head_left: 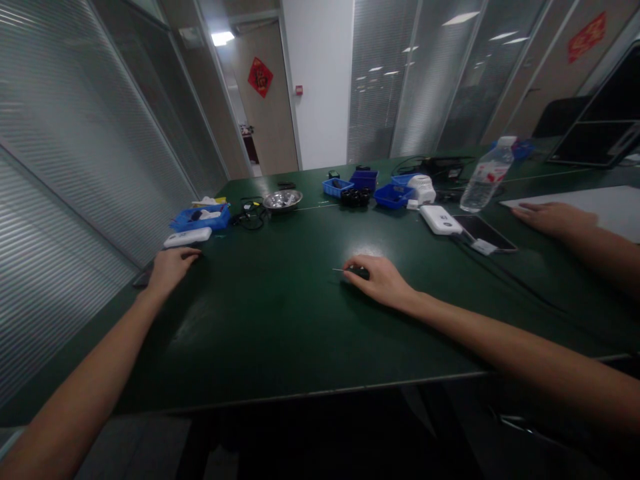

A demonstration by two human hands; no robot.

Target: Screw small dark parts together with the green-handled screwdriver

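My right hand point(377, 280) rests over the middle of the green table, its fingers closed around a small screwdriver point(359, 272). The thin metal shaft points left, and most of the dark handle is hidden in the palm. On the left side of the table, my left hand point(173, 269) lies just in front of a white flat device point(188, 237). Its thumb and fingers are drawn together in a pinch; whatever may be between them is too small to make out. A dark flat object point(143, 277) lies partly behind the left wrist.
Along the back stand a blue basket point(220, 221), a shiny metal bowl point(283, 201), blue trays point(393, 198) and black cables point(250, 219). To the right are a white power bank point(440, 220), a phone point(485, 232), a water bottle point(487, 177) and another person's hand point(555, 219).
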